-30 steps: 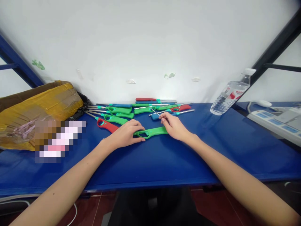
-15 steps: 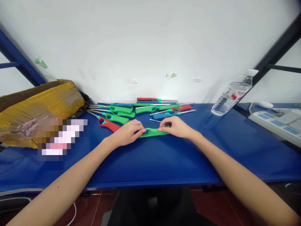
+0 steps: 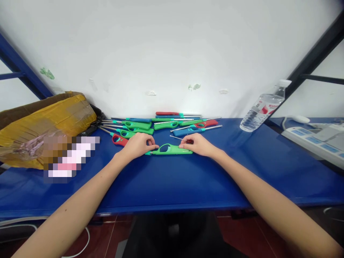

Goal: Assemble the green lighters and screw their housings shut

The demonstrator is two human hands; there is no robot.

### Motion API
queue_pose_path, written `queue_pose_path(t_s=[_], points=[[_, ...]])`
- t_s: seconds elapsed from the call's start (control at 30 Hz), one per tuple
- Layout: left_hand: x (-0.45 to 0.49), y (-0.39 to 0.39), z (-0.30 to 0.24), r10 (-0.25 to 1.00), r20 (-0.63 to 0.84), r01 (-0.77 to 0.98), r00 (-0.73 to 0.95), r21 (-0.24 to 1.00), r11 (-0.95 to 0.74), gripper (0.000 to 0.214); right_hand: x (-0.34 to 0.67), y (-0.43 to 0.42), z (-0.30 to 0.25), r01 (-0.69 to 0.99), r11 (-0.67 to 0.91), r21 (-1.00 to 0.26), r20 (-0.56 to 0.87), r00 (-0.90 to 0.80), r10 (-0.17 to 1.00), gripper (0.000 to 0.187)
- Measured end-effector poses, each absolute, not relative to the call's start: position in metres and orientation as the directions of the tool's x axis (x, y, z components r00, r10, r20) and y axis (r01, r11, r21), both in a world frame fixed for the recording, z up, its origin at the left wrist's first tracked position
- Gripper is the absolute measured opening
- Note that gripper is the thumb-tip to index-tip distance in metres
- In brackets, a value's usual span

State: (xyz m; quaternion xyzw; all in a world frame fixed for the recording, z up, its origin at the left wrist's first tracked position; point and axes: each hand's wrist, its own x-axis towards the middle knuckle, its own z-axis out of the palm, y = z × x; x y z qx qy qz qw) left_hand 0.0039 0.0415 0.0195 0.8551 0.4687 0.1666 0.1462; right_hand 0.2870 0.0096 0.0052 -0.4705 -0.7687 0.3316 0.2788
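A green gas lighter (image 3: 174, 149) lies lengthwise on the blue table, its trigger loop showing between my hands. My left hand (image 3: 139, 145) has its thumb and fingers closed at the lighter's front end, where a bit of teal collar shows below the hand; the metal tube is hidden. In my right hand (image 3: 199, 144) is a small screwdriver (image 3: 177, 138) with a dark red handle, its thin shaft pointing left above the lighter. The right thumb touches the lighter's rear end. Behind my left hand lies a red lighter (image 3: 119, 140).
Several green, blue and red lighters (image 3: 166, 125) lie along the wall. On the left are a taped cardboard box (image 3: 64, 114) and a pixelated patch. A water bottle (image 3: 262, 107) and a white power strip (image 3: 314, 139) stand at the right. The table's front edge (image 3: 172, 208) is near me.
My left hand has moved left along the green lighter, uncovering its trigger loop, and the lighter has turned slightly. My right hand still holds the screwdriver at the rear end.
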Motion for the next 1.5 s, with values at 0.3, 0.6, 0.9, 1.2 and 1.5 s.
queue_pose_path(t_s=[0.3,0.6,0.9,1.2,1.5], points=[[0.014,0.04,0.022,0.851,0.03,0.825,0.524,0.23,-0.516,0.019,0.284,0.015,-0.003,0.564,0.37,-0.738,0.196,-0.346,0.918,0.033],[0.032,0.033,0.034,0.837,-0.084,0.832,0.54,-0.098,-0.547,0.025,0.279,0.029,-0.014,0.553,0.425,-0.717,0.289,-0.32,0.902,0.033],[0.029,0.043,0.041,0.824,-0.06,0.826,0.563,-0.012,-0.564,0.024,0.276,0.026,-0.011,0.612,0.415,-0.673,0.306,-0.28,0.91,0.032],[0.022,0.044,0.039,0.892,0.171,0.79,0.419,0.416,-0.451,0.009,0.27,0.026,-0.012,0.754,0.303,-0.583,0.299,-0.147,0.943,0.028],[0.033,0.044,0.015,0.863,0.246,0.516,0.44,0.718,-0.468,0.02,0.295,0.033,-0.005,0.648,0.355,-0.674,0.388,-0.099,0.916,0.034]])
